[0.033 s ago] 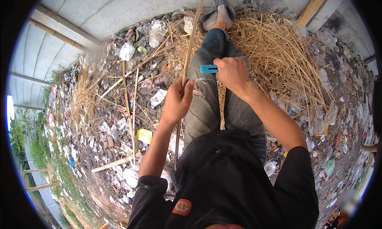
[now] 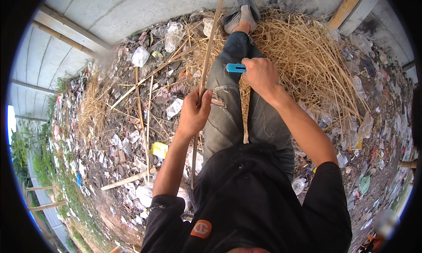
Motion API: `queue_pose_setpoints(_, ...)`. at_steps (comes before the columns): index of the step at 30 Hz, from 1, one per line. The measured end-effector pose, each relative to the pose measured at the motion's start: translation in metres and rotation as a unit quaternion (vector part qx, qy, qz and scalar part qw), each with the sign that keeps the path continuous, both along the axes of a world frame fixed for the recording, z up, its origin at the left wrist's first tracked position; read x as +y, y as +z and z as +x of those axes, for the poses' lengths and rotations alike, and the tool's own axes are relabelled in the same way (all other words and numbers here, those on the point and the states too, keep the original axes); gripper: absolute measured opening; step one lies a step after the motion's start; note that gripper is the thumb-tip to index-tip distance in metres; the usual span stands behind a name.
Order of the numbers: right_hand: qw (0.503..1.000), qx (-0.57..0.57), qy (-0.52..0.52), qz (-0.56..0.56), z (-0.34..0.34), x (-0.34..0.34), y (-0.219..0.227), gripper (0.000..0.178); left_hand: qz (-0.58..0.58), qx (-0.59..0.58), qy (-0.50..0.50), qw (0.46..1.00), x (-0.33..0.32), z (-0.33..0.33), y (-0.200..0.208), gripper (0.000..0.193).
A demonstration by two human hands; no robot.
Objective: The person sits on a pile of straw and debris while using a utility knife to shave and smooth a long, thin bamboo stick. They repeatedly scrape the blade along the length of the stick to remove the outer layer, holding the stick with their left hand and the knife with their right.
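My left hand [image 2: 196, 112] is closed around a long, thin bamboo strip [image 2: 210, 46]. The strip runs from the top of the picture, past my left thigh, down beside my black shirt. In my closed right hand [image 2: 261, 75] is a blue utility knife [image 2: 236, 68], held over my legs and apart from the strip. Its body points left; whether a blade is out I cannot make out. My outstretched legs in worn grey-green trousers [image 2: 222, 121] lie beneath both hands, with a grey slipper [image 2: 246, 7] at the far end.
A heap of straw-like shavings [image 2: 303, 64] lies right of my legs. Loose bamboo strips [image 2: 140, 103], a pale stick [image 2: 125, 181] and plastic litter [image 2: 140, 56] cover the ground on the left. A grey wall [image 2: 136, 7] with a bamboo post [image 2: 347, 8] stands ahead.
My right hand and the utility knife have moved slightly right and farther away, off the strip's side. My left hand stays nearly in place on the bamboo strip.
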State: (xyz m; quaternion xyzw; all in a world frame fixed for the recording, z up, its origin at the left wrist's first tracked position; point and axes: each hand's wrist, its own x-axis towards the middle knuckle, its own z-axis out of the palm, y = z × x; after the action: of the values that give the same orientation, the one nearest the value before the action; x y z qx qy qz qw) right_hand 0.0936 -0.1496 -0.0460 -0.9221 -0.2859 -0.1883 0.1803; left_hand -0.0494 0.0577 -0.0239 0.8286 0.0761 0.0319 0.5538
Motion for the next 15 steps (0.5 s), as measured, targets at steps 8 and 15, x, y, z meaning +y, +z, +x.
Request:
queue_pose_setpoints(8,0.999,-0.012,-0.038,-0.006,0.02,-0.037,-0.001,0.009,-0.001,0.055,0.061,0.997,0.032,-0.018,-0.011,0.042)
queue_pose_setpoints(15,1.0,0.001,0.018,-0.009,-0.009,-0.008,0.007,0.009,-0.096,0.066,0.034,0.993,0.008,-0.007,-0.009,0.046)
